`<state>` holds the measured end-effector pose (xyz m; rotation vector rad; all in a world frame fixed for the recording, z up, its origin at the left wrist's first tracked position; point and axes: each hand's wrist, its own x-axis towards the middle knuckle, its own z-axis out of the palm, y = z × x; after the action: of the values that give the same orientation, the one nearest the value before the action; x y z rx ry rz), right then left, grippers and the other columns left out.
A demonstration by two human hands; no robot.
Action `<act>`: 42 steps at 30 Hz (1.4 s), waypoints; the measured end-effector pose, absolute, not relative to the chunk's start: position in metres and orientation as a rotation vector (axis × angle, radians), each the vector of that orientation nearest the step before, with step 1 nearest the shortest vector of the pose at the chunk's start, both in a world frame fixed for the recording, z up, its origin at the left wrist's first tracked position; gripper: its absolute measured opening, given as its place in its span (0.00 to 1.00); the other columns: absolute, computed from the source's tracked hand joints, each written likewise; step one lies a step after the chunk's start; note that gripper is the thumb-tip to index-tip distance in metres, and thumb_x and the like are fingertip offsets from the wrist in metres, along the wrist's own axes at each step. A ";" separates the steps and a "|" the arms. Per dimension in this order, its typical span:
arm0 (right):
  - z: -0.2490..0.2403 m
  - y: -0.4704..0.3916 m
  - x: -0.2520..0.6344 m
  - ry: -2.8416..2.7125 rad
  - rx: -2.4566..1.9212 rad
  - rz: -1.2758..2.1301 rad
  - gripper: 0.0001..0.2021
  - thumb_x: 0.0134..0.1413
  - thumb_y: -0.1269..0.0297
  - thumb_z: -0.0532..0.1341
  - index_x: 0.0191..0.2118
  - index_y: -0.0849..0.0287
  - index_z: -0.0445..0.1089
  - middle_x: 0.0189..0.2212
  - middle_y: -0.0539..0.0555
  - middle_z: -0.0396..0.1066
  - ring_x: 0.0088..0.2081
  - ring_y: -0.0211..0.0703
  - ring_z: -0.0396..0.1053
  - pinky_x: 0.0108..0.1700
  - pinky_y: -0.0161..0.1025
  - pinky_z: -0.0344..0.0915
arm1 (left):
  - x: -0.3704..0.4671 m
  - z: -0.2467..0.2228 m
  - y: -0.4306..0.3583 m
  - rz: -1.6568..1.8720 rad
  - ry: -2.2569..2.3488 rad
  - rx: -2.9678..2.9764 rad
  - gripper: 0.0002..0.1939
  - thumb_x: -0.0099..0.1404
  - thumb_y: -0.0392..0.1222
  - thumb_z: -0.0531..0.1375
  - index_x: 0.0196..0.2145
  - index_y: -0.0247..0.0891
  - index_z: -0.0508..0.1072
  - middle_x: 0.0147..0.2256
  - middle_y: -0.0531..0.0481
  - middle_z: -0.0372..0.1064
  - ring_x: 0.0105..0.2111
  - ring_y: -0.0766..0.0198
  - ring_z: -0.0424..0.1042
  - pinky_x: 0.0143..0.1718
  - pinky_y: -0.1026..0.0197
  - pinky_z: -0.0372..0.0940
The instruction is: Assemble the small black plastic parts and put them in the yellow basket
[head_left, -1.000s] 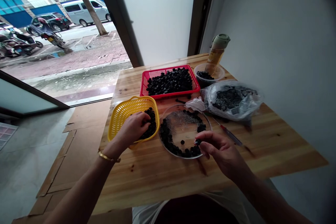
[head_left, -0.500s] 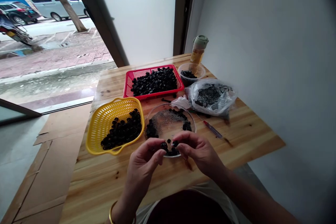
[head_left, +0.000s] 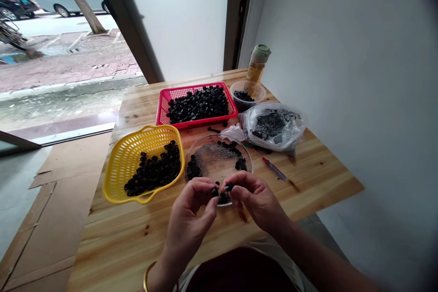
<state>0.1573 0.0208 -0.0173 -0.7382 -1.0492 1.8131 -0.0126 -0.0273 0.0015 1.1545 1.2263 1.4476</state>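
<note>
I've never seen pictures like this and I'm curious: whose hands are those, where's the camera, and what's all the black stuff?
There's no machine here, just someone's two bare hands. The camera is worn on their head, so you look forward and down, as they do.

The left hand pinches a small black piece. The right hand pinches another black piece with a shiny bit on it. What they're for, I can't tell.

On the wooden table, a yellow basket, a red basket and a round clear dish hold lots of black pieces. Behind the dish are a plastic bag, a bowl and a bottle.
</note>
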 end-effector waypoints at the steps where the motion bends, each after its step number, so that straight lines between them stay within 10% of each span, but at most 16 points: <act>1: -0.017 0.021 0.157 -1.062 -0.731 1.811 0.13 0.56 0.53 0.73 0.40 0.57 0.79 0.33 0.53 0.79 0.23 0.32 0.62 0.27 0.32 0.64 | -0.012 0.002 -0.027 1.442 1.240 1.191 0.07 0.62 0.32 0.67 0.38 0.40 0.79 0.38 0.47 0.76 0.37 0.62 0.78 0.39 0.65 0.74; 19: -0.020 0.022 0.157 -1.072 -0.800 1.812 0.13 0.54 0.53 0.73 0.40 0.56 0.80 0.26 0.49 0.73 0.23 0.33 0.61 0.26 0.33 0.61 | -0.016 0.002 -0.029 1.387 1.356 1.316 0.10 0.66 0.36 0.66 0.44 0.45 0.83 0.37 0.48 0.77 0.26 0.66 0.72 0.28 0.65 0.68; 26: -0.003 0.019 0.161 -1.381 -0.911 1.416 0.09 0.58 0.58 0.70 0.40 0.57 0.79 0.33 0.53 0.75 0.30 0.38 0.69 0.32 0.34 0.68 | -0.007 -0.007 -0.031 1.371 1.084 0.571 0.14 0.59 0.49 0.74 0.41 0.42 0.85 0.35 0.48 0.76 0.21 0.74 0.63 0.23 0.69 0.62; 34: 0.019 0.012 0.157 -1.783 -0.861 0.851 0.06 0.63 0.70 0.63 0.44 0.55 0.77 0.38 0.56 0.79 0.35 0.41 0.76 0.35 0.35 0.74 | -0.002 -0.004 -0.030 1.356 0.968 0.356 0.17 0.49 0.46 0.79 0.38 0.43 0.86 0.30 0.49 0.77 0.27 0.68 0.73 0.22 0.72 0.63; 42: 0.017 0.010 0.154 -1.852 -0.853 0.792 0.06 0.64 0.71 0.63 0.44 0.56 0.76 0.37 0.56 0.78 0.38 0.42 0.77 0.38 0.35 0.75 | 0.001 -0.006 -0.035 1.378 0.979 0.394 0.16 0.51 0.47 0.79 0.38 0.45 0.87 0.28 0.51 0.77 0.20 0.76 0.63 0.21 0.72 0.60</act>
<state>0.1537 0.0101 0.0173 -0.8532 -1.8518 0.7918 0.0011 -0.0352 -0.0061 0.3944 0.9787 1.3783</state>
